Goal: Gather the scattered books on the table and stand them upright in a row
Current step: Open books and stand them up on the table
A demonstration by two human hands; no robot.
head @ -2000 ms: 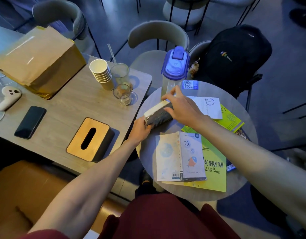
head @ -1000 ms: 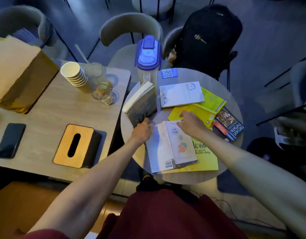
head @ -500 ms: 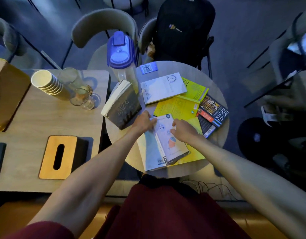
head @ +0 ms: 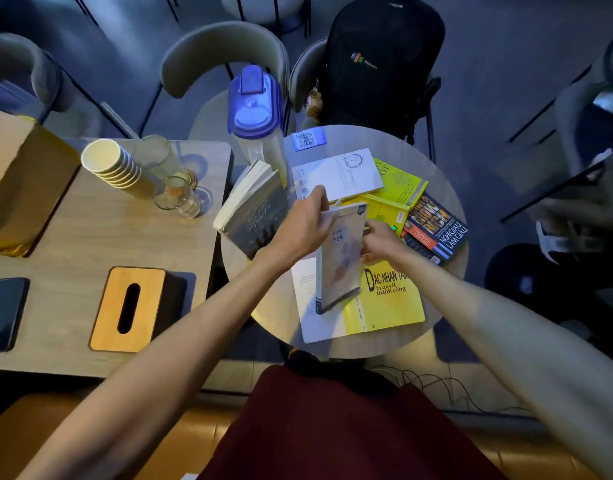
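Observation:
On the round table [head: 450, 299], a grey book [head: 255, 213] stands tilted against the blue-lidded pitcher [head: 255, 109]. My left hand [head: 300, 230] and my right hand [head: 381, 240] both grip a pale book [head: 343, 258], lifted on edge above a large yellow book [head: 391, 299] and a white sheet [head: 307, 306]. Farther back lie a white book [head: 339, 174], two more yellow books [head: 402, 183] [head: 384, 211] and a dark red-lettered book [head: 436, 226], all flat.
A rectangular wooden table [head: 90, 244] on the left carries a tissue box [head: 132, 308], a phone [head: 4, 313], stacked paper cups [head: 107, 164], glasses [head: 175, 195] and a cardboard box [head: 17, 181]. Chairs and a black backpack [head: 381, 64] stand behind the round table. A QR card [head: 307, 139] lies near the pitcher.
The grey book was left leaning on the pitcher. Both hands moved to the pale book and raised it from flat onto its edge. The camera view shifted right.

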